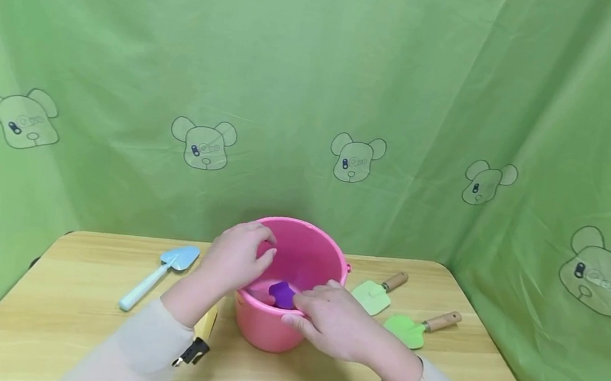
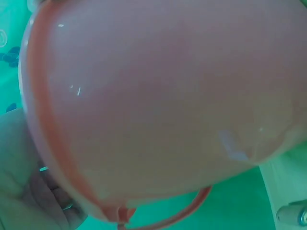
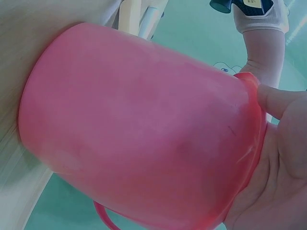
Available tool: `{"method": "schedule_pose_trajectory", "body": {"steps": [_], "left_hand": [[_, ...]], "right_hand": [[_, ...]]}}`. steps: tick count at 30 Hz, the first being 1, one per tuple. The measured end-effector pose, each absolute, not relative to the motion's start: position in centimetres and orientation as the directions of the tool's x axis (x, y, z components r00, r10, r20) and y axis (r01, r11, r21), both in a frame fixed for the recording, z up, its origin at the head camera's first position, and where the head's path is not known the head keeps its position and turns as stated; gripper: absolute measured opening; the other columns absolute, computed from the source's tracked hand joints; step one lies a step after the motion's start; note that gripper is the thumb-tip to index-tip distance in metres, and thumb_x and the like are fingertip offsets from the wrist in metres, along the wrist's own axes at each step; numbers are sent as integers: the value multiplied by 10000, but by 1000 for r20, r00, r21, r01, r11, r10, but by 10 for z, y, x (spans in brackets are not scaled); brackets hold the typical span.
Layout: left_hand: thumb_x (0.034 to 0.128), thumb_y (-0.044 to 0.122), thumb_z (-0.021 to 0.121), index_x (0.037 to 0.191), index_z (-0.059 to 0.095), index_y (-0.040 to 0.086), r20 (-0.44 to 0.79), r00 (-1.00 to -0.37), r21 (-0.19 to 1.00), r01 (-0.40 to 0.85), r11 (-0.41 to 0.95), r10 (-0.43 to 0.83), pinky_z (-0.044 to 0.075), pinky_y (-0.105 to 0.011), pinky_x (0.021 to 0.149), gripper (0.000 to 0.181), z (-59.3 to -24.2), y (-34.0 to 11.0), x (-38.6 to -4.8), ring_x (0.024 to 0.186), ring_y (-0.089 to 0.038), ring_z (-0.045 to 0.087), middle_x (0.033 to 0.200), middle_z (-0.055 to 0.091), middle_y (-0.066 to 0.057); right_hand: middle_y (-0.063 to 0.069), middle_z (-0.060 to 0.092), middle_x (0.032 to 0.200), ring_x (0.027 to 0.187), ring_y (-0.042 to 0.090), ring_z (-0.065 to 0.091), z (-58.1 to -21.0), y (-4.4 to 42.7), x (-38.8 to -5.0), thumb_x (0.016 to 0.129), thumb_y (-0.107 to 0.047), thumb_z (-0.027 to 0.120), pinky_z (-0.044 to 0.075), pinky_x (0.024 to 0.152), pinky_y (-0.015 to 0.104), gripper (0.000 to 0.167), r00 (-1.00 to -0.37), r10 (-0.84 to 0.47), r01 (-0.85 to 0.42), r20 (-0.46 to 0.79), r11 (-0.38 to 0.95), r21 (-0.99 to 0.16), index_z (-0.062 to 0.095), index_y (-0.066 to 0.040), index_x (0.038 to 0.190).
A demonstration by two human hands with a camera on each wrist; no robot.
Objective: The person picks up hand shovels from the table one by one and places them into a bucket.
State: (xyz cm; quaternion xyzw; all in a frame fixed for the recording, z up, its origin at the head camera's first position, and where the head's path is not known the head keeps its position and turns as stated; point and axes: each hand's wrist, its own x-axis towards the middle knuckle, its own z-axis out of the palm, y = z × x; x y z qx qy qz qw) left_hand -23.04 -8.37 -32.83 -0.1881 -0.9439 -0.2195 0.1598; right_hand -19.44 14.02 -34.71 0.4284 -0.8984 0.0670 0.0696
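One pink bucket (image 1: 268, 328): stands on the table before the person, its wide mouth showing between two hands.
Bucket contents: one purple piece (image 1: 282, 295) low inside, seen just past the near rim beside the right hand's fingers; its lower part is hidden, so its full shape cannot be told.
Right hand (image 1: 336, 321): at the near right of the rim, grip pinching the bucket's edge, thumb outside and fingers bent over into the mouth; whether the hidden fingertips touch the purple piece cannot be told.
Left hand (image 1: 237, 253): at the left rim, fingers bent and thumb reaching over the mouth; whether this grip pinches anything cannot be told.
Bucket handle (image 3: 102, 215): a pink loop, partly visible beyond the bucket's wall in both wrist views.
Yellow piece (image 1: 206, 324): on the table just left of the bucket, mostly covered by the left forearm.
Light blue trowel (image 1: 181, 257): farther left, pointed blade toward the back.
Pale green shovel (image 1: 371, 297): near the bucket's right side, squarish blade, wooden handle.
Bright green shovel (image 1: 405, 332): nearer the person and farther right, rounded blade, wooden handle.
Table (image 1: 66, 289): wood-grained, carrying the bucket and tools.
Green cloth (image 1: 294, 84): behind and at both sides, printed with outlined animal heads.
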Motion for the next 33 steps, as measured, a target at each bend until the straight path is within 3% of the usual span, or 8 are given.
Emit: {"method": "schedule_pose_trajectory", "body": {"steps": [18, 33], "left_hand": [[941, 226, 660, 1099, 709, 76, 458, -865, 362, 394, 845, 206, 527, -459, 888, 223, -320, -125, -219, 1044, -285, 645, 1109, 690, -73], [945, 192, 639, 1176, 674, 42, 476, -872, 371, 318, 873, 115, 474, -548, 964, 277, -338, -152, -218, 1149, -369, 602, 1220, 657, -151]], "right_hand": [[-156, 370, 639, 632, 70, 381, -348, 141, -194, 1026, -536, 441, 340, 735, 291, 403, -632, -756, -773, 169, 631, -68, 427, -272, 722], [-151, 361, 637, 628, 78, 372, -349, 141, -194, 1012, -469, 530, 330, 734, 294, 370, -629, -755, -775, 183, 628, -70, 421, -268, 720]]}}
